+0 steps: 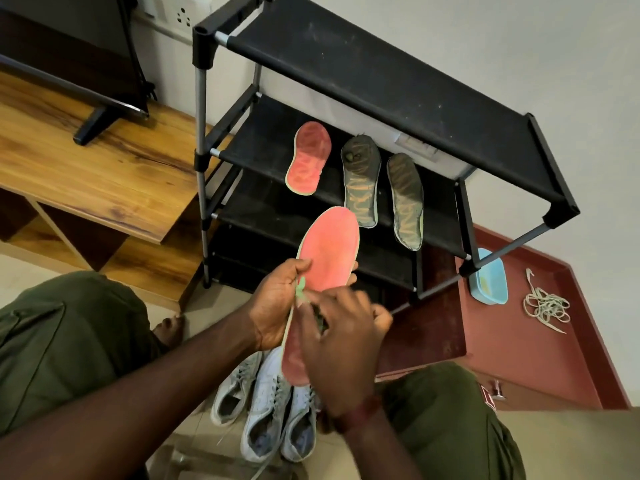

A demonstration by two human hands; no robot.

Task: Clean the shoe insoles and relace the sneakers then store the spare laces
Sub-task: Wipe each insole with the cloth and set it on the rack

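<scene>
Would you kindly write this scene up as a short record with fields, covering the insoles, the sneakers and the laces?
held: pink insole in hand, gripped at its edge by the left hand
right hand: over the insole's lower half, blurred; grip unclear
shoe rack: second pink insole and two dark insoles on one shelf
sneakers: three visible, on the floor under the hands
laces: loose bundle on the maroon surface, apart from the blue tub
</scene>
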